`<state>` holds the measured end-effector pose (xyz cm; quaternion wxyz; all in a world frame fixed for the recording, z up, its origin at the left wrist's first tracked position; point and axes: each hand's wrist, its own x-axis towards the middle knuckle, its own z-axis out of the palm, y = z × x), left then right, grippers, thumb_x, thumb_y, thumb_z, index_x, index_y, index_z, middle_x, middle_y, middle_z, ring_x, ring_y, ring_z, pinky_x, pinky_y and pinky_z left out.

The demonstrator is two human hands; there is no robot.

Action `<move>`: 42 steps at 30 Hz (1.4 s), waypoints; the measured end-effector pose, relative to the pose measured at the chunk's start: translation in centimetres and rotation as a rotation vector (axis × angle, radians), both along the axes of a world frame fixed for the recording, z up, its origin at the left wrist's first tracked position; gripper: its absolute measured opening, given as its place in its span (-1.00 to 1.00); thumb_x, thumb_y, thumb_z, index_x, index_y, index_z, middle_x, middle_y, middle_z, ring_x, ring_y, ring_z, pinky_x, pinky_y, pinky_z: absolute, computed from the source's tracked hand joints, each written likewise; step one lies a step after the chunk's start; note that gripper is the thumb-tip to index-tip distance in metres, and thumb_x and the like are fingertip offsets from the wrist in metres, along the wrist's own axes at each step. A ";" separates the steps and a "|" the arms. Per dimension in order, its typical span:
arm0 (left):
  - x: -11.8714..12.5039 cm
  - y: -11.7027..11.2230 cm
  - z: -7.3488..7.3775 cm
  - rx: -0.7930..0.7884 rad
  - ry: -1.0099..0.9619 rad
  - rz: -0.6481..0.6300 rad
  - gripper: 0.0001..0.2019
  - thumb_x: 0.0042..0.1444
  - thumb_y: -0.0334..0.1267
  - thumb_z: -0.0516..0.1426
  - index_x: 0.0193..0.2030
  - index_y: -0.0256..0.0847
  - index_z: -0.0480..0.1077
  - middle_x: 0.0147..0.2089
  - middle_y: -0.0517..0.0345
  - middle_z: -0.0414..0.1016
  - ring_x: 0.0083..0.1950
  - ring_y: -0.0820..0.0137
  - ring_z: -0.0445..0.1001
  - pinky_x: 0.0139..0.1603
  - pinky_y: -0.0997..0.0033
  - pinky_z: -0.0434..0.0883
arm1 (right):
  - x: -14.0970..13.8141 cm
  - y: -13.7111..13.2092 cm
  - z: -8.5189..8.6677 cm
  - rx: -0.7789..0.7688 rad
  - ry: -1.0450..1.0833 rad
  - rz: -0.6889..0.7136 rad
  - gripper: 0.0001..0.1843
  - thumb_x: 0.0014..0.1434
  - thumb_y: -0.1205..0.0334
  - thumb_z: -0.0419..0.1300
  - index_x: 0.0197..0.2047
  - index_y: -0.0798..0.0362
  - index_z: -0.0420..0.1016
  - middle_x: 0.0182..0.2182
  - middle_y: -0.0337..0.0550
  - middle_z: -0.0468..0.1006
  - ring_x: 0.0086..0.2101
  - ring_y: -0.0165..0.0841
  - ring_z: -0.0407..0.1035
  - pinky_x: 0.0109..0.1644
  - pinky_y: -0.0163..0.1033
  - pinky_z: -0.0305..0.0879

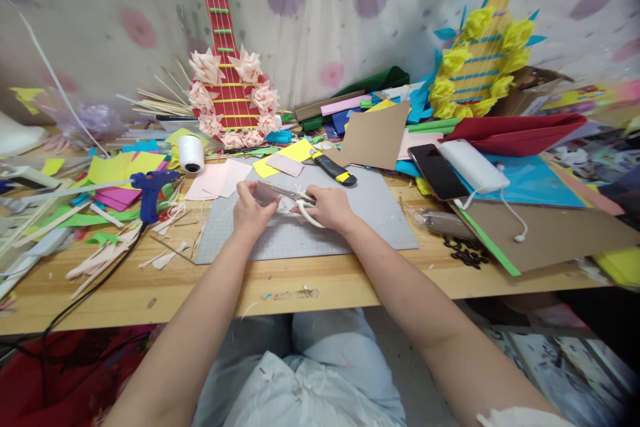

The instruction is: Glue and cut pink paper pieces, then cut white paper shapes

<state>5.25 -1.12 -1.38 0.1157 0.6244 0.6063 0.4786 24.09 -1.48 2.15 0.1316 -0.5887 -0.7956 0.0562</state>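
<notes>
Pale trousers fill the near edge of the view, and both my bare forearms reach away over a wooden table (320, 277). On a grey cutting mat (370, 213) near the table's middle, my left hand (251, 212) pinches shut on a small pale piece of paper (265, 191), held just above the mat. My right hand (330, 208) is closed through the white handles of scissors (296, 198), whose blades point left and meet the paper's edge. My left fingertips sit very close to the blades, so I judge a careless snip could nick them, or the thin paper could twist and cut crookedly. Just beyond, a yellow-and-black utility knife (334, 170) lies on the mat; whether its blade is out I cannot tell. At left a blue glue gun (150, 190) rests among paper scraps, and its cord trails off the near edge, where my arm could snag it.
</notes>
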 end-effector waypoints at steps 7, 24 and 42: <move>0.0 -0.1 0.3 -0.013 0.028 0.051 -0.46 -0.23 -0.12 0.26 -0.15 -0.13 0.07 -0.10 -0.01 0.39 0.00 0.18 0.44 -0.09 0.22 0.40 | 0.0 -0.1 0.2 -0.035 0.017 0.010 -0.42 0.00 -0.33 0.00 -0.24 0.01 0.41 -0.38 -0.12 0.57 -0.34 -0.29 0.41 -0.40 -0.30 -0.02; 0.4 -0.4 0.4 -0.029 0.087 -0.009 -0.48 -0.18 -0.16 0.25 -0.13 -0.14 0.06 -0.07 -0.05 0.41 0.01 0.15 0.44 -0.15 0.24 0.40 | -0.3 -0.4 0.3 -0.018 0.041 0.035 -0.39 -0.01 -0.37 -0.03 -0.23 0.01 0.39 -0.40 -0.15 0.57 -0.36 -0.28 0.42 -0.38 -0.30 0.02; 0.3 -0.3 0.3 -0.043 0.050 0.016 -0.47 -0.23 -0.13 0.27 -0.15 -0.14 0.09 -0.12 0.00 0.39 -0.04 0.17 0.45 -0.12 0.22 0.39 | -0.3 -0.2 0.1 0.003 0.004 -0.002 -0.40 0.01 -0.36 -0.04 -0.25 0.01 0.43 -0.41 -0.11 0.57 -0.35 -0.29 0.41 -0.38 -0.30 0.00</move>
